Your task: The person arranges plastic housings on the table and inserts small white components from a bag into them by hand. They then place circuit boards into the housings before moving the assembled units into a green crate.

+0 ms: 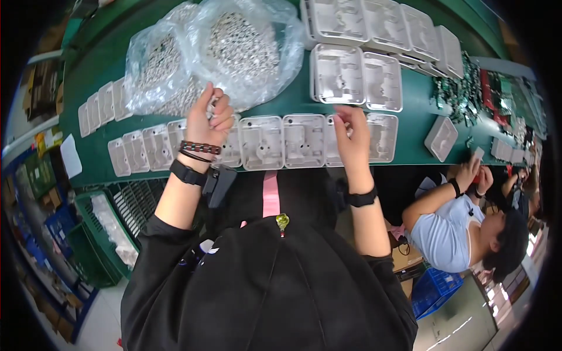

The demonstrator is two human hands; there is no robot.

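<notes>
My left hand [211, 120] is closed, with small pale parts [211, 107] showing between its curled fingers. It is beside the near edge of a clear plastic bag [290, 64] filled with small white and grey parts [243, 44]. My right hand [354, 137] is above a row of light grey housings, its thumb and fingertips drawn together; anything between them is too small to make out. Under it, one housing [332, 153] is partly covered. Between my hands lie two open housings, a left one [261, 143] and a right one [304, 140].
Stacked grey housings [338, 73] stand at the back right of the green table [281, 107]. Green circuit boards [462, 88] lie in a heap farther right, near a single housing [441, 138]. A co-worker [451, 228] sits at the right. Green crates [96, 245] are at lower left.
</notes>
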